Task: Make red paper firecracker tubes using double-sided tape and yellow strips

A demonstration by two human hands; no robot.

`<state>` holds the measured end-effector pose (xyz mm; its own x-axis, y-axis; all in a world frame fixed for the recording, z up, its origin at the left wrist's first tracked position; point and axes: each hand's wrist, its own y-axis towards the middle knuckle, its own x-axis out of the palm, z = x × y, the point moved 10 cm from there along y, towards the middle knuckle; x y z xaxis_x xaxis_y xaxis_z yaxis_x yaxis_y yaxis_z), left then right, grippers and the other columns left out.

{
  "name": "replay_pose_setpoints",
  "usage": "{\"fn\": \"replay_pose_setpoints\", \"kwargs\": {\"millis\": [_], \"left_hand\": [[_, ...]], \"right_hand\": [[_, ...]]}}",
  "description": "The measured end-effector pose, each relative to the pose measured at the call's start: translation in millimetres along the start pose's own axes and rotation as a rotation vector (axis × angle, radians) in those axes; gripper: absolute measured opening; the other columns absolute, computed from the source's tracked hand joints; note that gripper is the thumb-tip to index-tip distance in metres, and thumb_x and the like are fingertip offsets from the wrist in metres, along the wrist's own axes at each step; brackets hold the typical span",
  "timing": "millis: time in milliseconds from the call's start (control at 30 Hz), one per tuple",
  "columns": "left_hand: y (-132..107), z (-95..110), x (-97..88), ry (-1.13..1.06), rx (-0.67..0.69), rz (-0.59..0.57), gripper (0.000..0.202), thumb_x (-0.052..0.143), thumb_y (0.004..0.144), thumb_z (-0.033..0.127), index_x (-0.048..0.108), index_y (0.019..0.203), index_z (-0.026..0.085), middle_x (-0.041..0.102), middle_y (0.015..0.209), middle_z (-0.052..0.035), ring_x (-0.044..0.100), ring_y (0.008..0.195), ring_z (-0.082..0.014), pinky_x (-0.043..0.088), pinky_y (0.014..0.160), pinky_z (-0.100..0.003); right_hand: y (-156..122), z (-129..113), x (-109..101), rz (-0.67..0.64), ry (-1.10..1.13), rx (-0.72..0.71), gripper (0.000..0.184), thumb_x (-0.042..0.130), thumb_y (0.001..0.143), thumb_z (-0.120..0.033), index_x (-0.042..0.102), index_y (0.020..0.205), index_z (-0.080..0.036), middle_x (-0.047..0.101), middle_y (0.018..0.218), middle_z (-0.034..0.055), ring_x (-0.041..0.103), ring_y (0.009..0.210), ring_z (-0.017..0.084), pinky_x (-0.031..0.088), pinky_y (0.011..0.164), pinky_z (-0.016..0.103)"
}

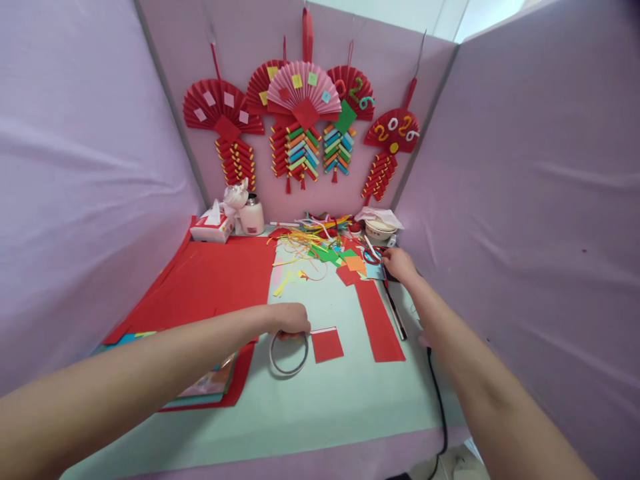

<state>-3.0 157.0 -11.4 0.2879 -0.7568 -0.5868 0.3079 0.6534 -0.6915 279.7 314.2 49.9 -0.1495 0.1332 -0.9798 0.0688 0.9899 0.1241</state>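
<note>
My left hand (289, 319) rests on the table with its fingers curled on the top of a roll of double-sided tape (289, 353), a thin grey ring. A small red paper square (327, 345) with a white strip on its top edge lies just right of the ring. My right hand (399, 264) reaches to the far right of the table and closes on something among the paper scraps (345, 257); red-handled scissors (371, 256) lie at its fingertips. A long red paper strip (379, 321) lies between the hands.
Large red paper sheets (210, 280) over coloured sheets cover the table's left side. At the back stand a tissue box (213, 227), a white jar (251, 216) and a bowl (380, 229). Red paper fan decorations (303, 100) hang on the back wall. A black cable (440, 400) runs off the front right.
</note>
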Motion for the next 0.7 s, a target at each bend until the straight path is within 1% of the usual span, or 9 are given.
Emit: {"fn": "replay_pose_setpoints", "kwargs": {"millis": [100, 200, 267, 333, 467, 600, 700], "left_hand": [[2, -3, 1.1, -0.040, 0.016, -0.010, 0.019, 0.050, 0.071, 0.025, 0.044, 0.054, 0.018, 0.040, 0.046, 0.0028, 0.035, 0.040, -0.0099, 0.031, 0.042, -0.024], [8, -10, 1.7, -0.063, 0.036, -0.021, 0.018, 0.052, 0.070, 0.027, 0.046, 0.056, 0.018, 0.042, 0.047, 0.0025, 0.037, 0.041, -0.0104, 0.033, 0.042, -0.025], [12, -13, 2.5, -0.076, 0.047, -0.031, 0.019, 0.054, 0.069, 0.029, 0.046, 0.056, 0.018, 0.043, 0.047, 0.0023, 0.037, 0.041, -0.0107, 0.034, 0.042, -0.026], [15, -14, 3.4, -0.089, 0.054, -0.040, 0.021, 0.056, 0.069, 0.030, 0.046, 0.055, 0.018, 0.043, 0.047, 0.0024, 0.038, 0.041, -0.0108, 0.035, 0.042, -0.026], [17, -13, 2.5, -0.060, 0.055, -0.035, 0.021, 0.055, 0.068, 0.029, 0.045, 0.052, 0.018, 0.043, 0.046, 0.0017, 0.038, 0.041, -0.0110, 0.035, 0.042, -0.026], [15, -11, 1.3, -0.054, 0.044, -0.029, 0.019, 0.055, 0.067, 0.028, 0.046, 0.054, 0.018, 0.044, 0.047, 0.0016, 0.039, 0.041, -0.0111, 0.035, 0.042, -0.026], [14, -11, 1.9, -0.064, 0.041, -0.031, 0.018, 0.056, 0.067, 0.028, 0.047, 0.056, 0.017, 0.043, 0.047, 0.0022, 0.039, 0.041, -0.0106, 0.034, 0.042, -0.025]], "right_hand": [[28, 0, 9, -0.020, -0.027, 0.029, 0.032, 0.048, 0.087, -0.033, 0.066, 0.105, -0.014, 0.067, 0.109, 0.0165, 0.063, 0.101, 0.025, 0.043, 0.079, 0.028], [49, 2, 23, -0.070, -0.053, 0.072, 0.040, 0.056, 0.082, -0.042, 0.063, 0.106, -0.011, 0.066, 0.107, 0.0192, 0.063, 0.099, 0.028, 0.046, 0.080, 0.033], [59, 2, 31, -0.101, -0.064, 0.094, 0.045, 0.062, 0.077, -0.044, 0.062, 0.106, -0.010, 0.066, 0.106, 0.0201, 0.063, 0.099, 0.030, 0.047, 0.080, 0.036], [66, 1, 37, -0.117, -0.067, 0.112, 0.047, 0.066, 0.073, -0.042, 0.060, 0.108, -0.011, 0.065, 0.107, 0.0195, 0.062, 0.100, 0.031, 0.047, 0.081, 0.037], [69, -1, 36, -0.089, -0.044, 0.143, 0.052, 0.069, 0.068, -0.038, 0.055, 0.112, -0.012, 0.064, 0.107, 0.0194, 0.062, 0.100, 0.032, 0.048, 0.080, 0.039], [57, 1, 21, 0.025, 0.017, 0.164, 0.057, 0.066, 0.070, -0.043, 0.051, 0.113, -0.009, 0.062, 0.108, 0.0221, 0.061, 0.100, 0.033, 0.046, 0.080, 0.038], [43, 3, 8, 0.121, 0.095, 0.164, 0.054, 0.061, 0.073, -0.048, 0.050, 0.110, -0.010, 0.062, 0.105, 0.0190, 0.061, 0.097, 0.029, 0.045, 0.078, 0.034]]}}
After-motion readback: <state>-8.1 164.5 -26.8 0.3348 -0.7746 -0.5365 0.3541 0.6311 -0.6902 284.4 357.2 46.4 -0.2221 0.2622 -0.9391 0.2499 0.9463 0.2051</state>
